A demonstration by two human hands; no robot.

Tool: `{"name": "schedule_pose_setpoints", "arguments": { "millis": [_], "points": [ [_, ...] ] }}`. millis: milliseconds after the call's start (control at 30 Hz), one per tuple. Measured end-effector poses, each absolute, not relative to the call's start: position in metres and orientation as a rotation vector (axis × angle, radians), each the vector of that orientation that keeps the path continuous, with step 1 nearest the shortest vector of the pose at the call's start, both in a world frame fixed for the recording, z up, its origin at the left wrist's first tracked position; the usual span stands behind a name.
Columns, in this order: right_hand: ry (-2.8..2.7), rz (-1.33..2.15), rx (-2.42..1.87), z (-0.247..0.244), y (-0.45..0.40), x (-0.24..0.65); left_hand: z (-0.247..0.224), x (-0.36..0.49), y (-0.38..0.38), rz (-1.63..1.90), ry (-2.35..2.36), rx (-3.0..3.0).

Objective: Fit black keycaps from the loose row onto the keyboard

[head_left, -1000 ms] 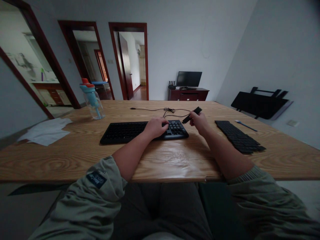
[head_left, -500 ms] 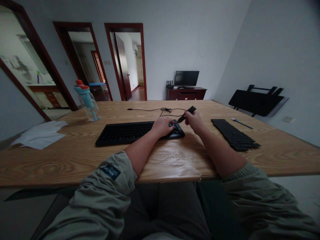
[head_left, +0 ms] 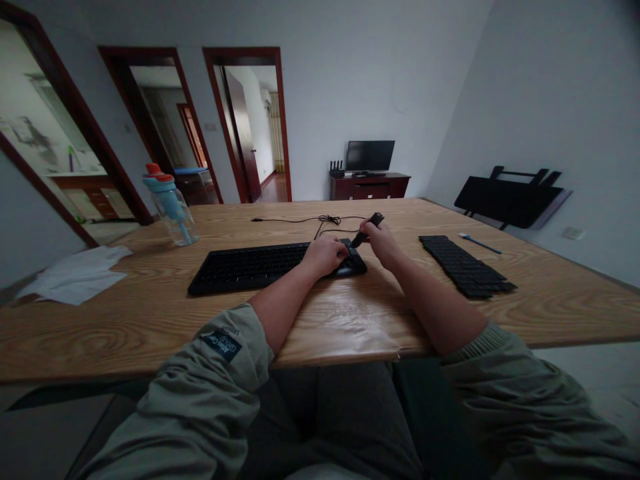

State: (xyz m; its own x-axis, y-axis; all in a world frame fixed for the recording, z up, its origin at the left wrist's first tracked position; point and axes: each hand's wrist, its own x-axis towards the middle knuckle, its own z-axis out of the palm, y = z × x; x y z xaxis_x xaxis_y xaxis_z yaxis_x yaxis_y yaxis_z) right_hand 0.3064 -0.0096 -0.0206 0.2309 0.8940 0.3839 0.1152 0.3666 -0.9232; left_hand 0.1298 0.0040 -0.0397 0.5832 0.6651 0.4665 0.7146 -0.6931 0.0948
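Observation:
A black keyboard [head_left: 250,268] lies in the middle of the wooden table. My left hand [head_left: 326,255] rests on its right part, fingers bent together; what they hold, if anything, is too small to tell. My right hand [head_left: 379,241] is closed round a short black stick-like tool [head_left: 367,229], tilted with its lower end close to the keyboard's upper right corner, beside my left fingertips. Behind the keyboard lies a black cable [head_left: 329,219], bundled in its middle. To the right is a patch of black keycaps [head_left: 463,267] set out in rows.
A thin blue brush [head_left: 480,243] lies beyond the keycaps. At the left stand a clear bottle [head_left: 173,208] with a red and blue lid and, nearer, white tissues [head_left: 75,273]. The table's front edge [head_left: 345,363] runs before my lap.
The tool in my right hand has come down a little and left, more upright, nearer the keyboard. My left hand stays on the keyboard. The whole view has shifted slightly.

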Motion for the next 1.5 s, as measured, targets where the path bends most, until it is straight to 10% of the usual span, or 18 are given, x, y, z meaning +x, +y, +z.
{"name": "schedule_pose_setpoints", "arguments": {
  "millis": [267, 1500],
  "points": [
    [-1.052, 1.039, -0.929, -0.033, -0.004, 0.280, -0.036, 0.131, -0.001, -0.632, -1.177, -2.673],
    [-1.143, 0.481, -1.326, -0.036, 0.034, 0.248, -0.033, 0.016, 0.023, -0.584, -1.715, -2.489]
  ]
}}
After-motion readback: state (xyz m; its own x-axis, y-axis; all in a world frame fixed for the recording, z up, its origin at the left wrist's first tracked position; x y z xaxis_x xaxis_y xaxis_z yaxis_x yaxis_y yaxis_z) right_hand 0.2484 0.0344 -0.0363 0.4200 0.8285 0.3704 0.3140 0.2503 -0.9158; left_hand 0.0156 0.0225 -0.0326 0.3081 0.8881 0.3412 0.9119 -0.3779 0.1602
